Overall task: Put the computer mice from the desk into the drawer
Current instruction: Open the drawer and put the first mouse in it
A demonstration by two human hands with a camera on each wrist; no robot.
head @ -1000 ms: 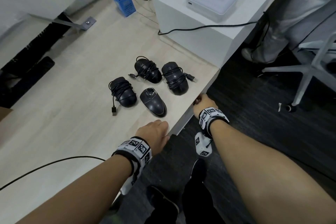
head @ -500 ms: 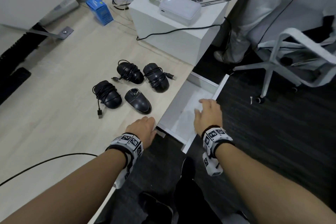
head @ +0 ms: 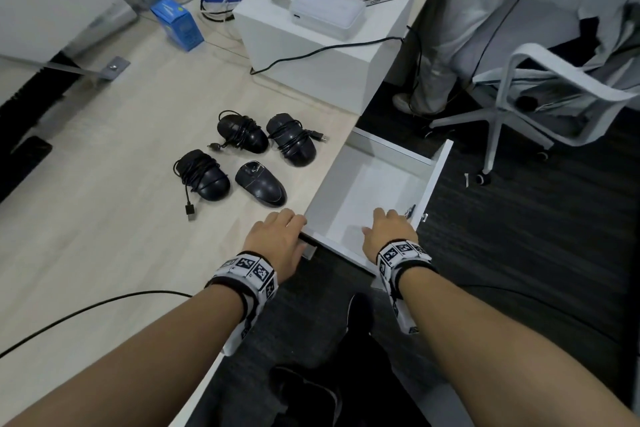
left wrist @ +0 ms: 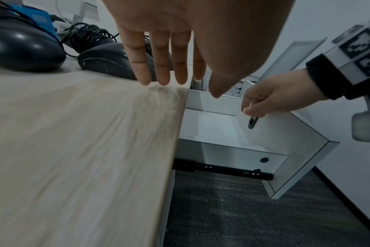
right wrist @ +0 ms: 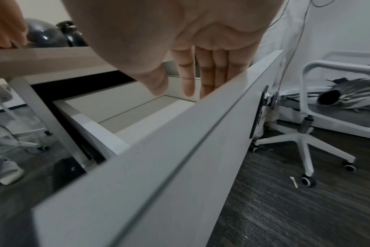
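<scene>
Several black computer mice lie together on the light wooden desk [head: 104, 218], three with cords wound round them [head: 242, 133] [head: 292, 144] [head: 204, 175] and one bare [head: 261, 184]. To their right a white drawer [head: 433, 180] stands pulled out, with nothing inside it. My left hand [head: 277, 236] rests with straight fingers [left wrist: 165, 80] on the desk's edge, just in front of the bare mouse [left wrist: 108, 63]. My right hand [head: 386, 229] hooks its fingers [right wrist: 188, 83] over the top edge of the drawer front [right wrist: 180, 150], as the left wrist view [left wrist: 270, 98] shows.
A white box [head: 311, 55] carrying a power bank and a phone stands behind the mice. A blue carton [head: 176, 24] sits at the back left. A black cable [head: 86, 308] crosses the near desk. A white office chair [head: 519, 107] and a person's legs [head: 436, 62] are beyond the drawer.
The drawer has gone from closed to pulled well out, my right hand drawing its front towards me. My left hand stays at the desk's edge.
</scene>
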